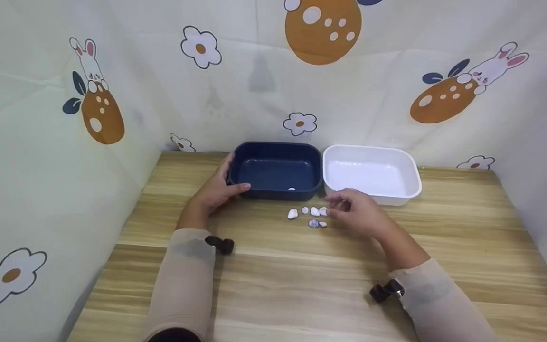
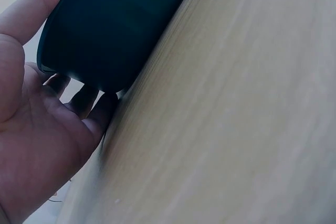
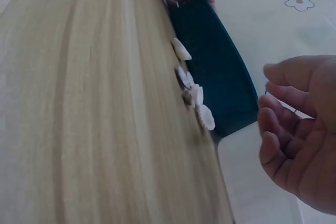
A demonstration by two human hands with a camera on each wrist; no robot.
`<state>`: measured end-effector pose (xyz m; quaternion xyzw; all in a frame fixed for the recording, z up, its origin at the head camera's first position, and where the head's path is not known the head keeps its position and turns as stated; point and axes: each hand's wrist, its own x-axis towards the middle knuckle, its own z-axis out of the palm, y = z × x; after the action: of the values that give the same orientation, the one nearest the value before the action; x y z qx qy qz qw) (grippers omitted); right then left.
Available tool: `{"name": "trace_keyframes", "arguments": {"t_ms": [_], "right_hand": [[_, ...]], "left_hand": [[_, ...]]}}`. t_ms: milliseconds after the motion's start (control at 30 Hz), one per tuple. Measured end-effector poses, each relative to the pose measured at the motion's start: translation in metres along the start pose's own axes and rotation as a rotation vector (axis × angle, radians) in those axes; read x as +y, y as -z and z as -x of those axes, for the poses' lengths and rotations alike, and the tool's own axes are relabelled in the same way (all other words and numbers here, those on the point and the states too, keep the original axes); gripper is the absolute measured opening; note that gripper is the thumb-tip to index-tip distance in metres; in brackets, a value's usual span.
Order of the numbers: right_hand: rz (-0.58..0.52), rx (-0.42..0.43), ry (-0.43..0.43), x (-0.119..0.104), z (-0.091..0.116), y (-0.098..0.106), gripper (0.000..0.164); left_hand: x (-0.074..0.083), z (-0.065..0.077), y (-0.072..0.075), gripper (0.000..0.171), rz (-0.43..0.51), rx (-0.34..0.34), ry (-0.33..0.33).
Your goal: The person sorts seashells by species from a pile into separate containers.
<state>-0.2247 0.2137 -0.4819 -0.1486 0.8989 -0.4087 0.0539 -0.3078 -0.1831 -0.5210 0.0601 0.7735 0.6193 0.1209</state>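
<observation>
My left hand [image 1: 211, 191] grips the left end of a dark blue tub [image 1: 278, 194], thumb at the front rim and fingers along its side. In the left wrist view the fingertips [image 2: 107, 103] reach the tub's wall low down, close to the tabletop. Inside the tub lies one small white shell [image 1: 292, 189]. Several white and greyish seashells [image 3: 206, 117] lie on the table in front of it. Over the right end of this group is my right hand [image 1: 356, 211], its fingers loosely bent. Nothing shows between thumb and fingers in the right wrist view.
A white tub [image 1: 409, 194] stands right beside the dark blue one. Behind both hangs a pale cloth [image 1: 245, 104] printed with rabbits and flowers, which also covers the sides. The wooden table [image 1: 292, 285] stretches toward me under both forearms.
</observation>
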Motion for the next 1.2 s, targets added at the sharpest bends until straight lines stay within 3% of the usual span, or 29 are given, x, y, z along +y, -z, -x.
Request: {"name": "trace_keyframes", "arguments": {"t_ms": [233, 567, 1000, 1200], "right_hand": [[0.026, -0.106, 0.008, 0.006, -0.002, -0.011, 0.027], [0.049, -0.148, -0.014, 0.012, -0.002, -0.019, 0.028], [0.121, -0.153, 0.098, 0.022, -0.003, -0.028, 0.017], [0.138, -0.157, 0.094, 0.021, -0.003, -0.029, 0.020]], "left_hand": [[0.000, 0.000, -0.001, 0.113, -0.002, -0.008, -0.001], [0.001, 0.001, -0.001, 0.114, 0.053, -0.030, 0.015], [0.000, 0.000, 0.001, 0.115, -0.003, -0.013, 0.011], [-0.001, 0.000, 0.001, 0.116, 0.001, -0.019, 0.011]]}}
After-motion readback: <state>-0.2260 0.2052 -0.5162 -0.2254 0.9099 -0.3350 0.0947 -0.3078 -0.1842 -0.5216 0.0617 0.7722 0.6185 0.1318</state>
